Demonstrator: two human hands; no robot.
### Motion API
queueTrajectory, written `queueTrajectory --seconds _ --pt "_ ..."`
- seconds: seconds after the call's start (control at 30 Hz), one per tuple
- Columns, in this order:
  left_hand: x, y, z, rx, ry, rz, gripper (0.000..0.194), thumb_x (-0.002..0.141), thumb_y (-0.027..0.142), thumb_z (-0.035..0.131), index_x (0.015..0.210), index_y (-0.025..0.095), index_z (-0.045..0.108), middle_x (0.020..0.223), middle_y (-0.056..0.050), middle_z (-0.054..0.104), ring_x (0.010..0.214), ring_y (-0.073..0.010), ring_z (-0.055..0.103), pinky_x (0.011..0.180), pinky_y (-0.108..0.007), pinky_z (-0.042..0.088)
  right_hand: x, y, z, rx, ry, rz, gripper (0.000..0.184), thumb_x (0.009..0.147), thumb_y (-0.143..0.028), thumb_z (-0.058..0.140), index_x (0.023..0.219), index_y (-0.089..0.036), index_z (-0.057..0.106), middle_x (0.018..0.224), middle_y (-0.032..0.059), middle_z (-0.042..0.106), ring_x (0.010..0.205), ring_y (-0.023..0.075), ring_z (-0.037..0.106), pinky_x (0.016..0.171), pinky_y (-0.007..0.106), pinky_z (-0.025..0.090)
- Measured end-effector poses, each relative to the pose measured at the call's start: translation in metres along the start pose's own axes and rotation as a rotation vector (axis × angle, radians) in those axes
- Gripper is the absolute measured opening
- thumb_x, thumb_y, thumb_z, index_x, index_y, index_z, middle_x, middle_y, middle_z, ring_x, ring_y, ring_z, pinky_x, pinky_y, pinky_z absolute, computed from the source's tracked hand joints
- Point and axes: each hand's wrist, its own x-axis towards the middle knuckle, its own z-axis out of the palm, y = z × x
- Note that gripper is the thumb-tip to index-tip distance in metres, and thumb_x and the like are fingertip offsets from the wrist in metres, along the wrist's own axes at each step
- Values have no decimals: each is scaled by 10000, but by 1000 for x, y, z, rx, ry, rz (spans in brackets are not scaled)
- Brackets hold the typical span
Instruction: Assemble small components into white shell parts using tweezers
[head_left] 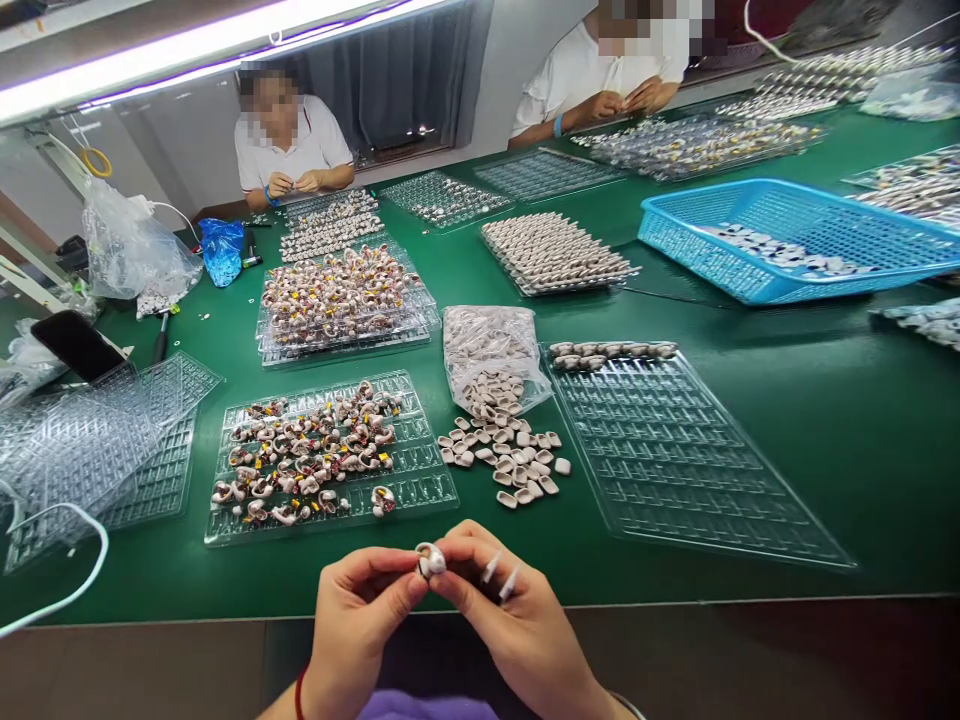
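Observation:
My left hand [358, 610] and my right hand [504, 605] meet at the table's near edge, both pinched on one small white earpiece shell [430, 561]. Right in front lies a loose heap of beige shells [508, 462] spilling from a clear bag [491, 352]. To the left sits a clear tray [420, 492] with several wired shell assemblies [307, 455]. To the right lies a clear grid tray [675, 460] with one row of shells [611, 350] along its far edge.
Stacked clear trays [90, 450] lie at the left with a white cable [71, 590]. A blue basket [795, 240] stands at the right. More filled trays [341, 300] cover the green table [862, 420]. Two people in white shirts work at the far side.

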Motion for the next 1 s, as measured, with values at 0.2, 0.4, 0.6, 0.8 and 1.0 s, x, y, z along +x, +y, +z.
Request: queueTrajectory --seconds 0.2,0.4,0.6,0.8,1.0 --pt "-1 -1 0 11 4 30 192 605 292 878 744 181 806 759 -76 803 709 -216 735 690 -276 582 -2 1 3 36 29 1 197 821 -383 704 760 -196 724 690 12 571 614 151 585 546 239 513" --pt "-3 -2 -1 1 -15 48 150 636 265 864 757 196 809 760 -59 800 708 -190 727 682 -241 575 -3 4 5 31 44 -39 151 833 -334 696 767 -202 726 686 8 566 611 144 580 538 225 515" --pt "-4 1 -1 54 0 102 110 645 245 856 738 206 813 735 -54 789 687 -184 711 666 -233 573 -4 4 4 49 23 -20 150 814 -346 719 767 -205 738 674 4 572 602 141 575 538 225 503" --pt "-3 0 -1 86 2 207 71 638 225 858 694 220 814 678 -40 740 646 -163 675 612 -212 548 -3 2 -1 96 -2 6 191 756 -383 773 697 -202 755 639 6 572 572 136 564 519 230 484" --pt "-3 -2 -1 98 -38 283 64 641 191 855 659 222 802 596 -7 673 562 -112 631 565 -180 522 1 -5 -10 87 -112 147 257 691 -377 820 583 -166 721 600 -3 550 532 110 508 492 219 416"
